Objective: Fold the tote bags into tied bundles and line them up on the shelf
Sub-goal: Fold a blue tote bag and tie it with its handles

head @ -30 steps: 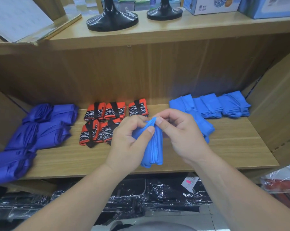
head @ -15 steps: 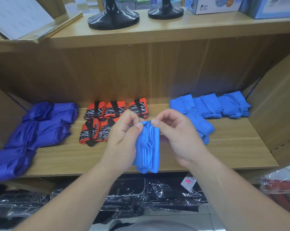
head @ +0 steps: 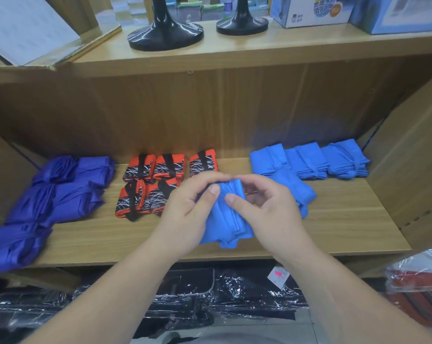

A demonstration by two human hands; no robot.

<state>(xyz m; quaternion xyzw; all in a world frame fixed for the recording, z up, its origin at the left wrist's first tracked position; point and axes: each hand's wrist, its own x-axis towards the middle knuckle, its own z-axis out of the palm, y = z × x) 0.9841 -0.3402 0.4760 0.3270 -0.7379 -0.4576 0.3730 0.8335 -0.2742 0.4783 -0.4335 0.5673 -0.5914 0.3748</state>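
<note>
Clearly mid-fold, the left hand (head: pixel 185 214) and right hand (head: pixel 272 214) each pinch the light-blue tote bag (head: pixel 224 224) above the shelf's (head: pixel 346 219) front edge; next it likely needs tying, then lining up.

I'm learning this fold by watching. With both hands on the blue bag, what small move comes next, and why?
Probably wrap and tie the top of the blue bag. The left hand and right hand pinch its gathered top, the rest hangs folded, and no tie shows yet. The finished blue bundles behind have a band round them.
</note>
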